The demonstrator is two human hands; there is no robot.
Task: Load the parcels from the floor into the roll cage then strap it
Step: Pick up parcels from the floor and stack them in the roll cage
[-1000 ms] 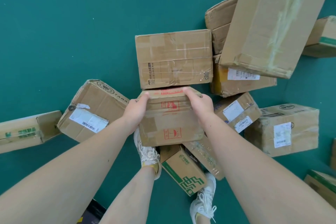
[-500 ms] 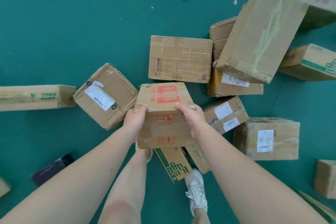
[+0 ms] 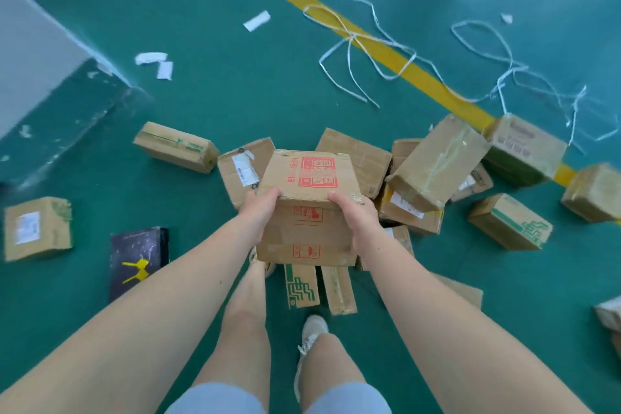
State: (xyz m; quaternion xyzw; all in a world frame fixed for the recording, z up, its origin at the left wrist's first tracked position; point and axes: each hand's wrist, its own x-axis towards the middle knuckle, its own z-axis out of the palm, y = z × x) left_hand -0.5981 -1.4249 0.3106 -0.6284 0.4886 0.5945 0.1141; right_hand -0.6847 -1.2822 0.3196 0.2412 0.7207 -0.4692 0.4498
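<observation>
The left hand [image 3: 261, 212] and right hand [image 3: 353, 217] are curled round opposite upper edges of a red-printed carton [image 3: 307, 228], which is held above the heap. Many parcels [image 3: 437, 161] are observed lying on the green floor [image 3: 235, 94]. No roll cage is in view. Loading is judged far from complete, and strapping not begun.

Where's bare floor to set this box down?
Bare green floor lies between the long flat box, the black parcel and the labelled box by your left hand; more beyond the pile, left of the white straps. Crowded under the held box and rightward to the yellow line.
</observation>
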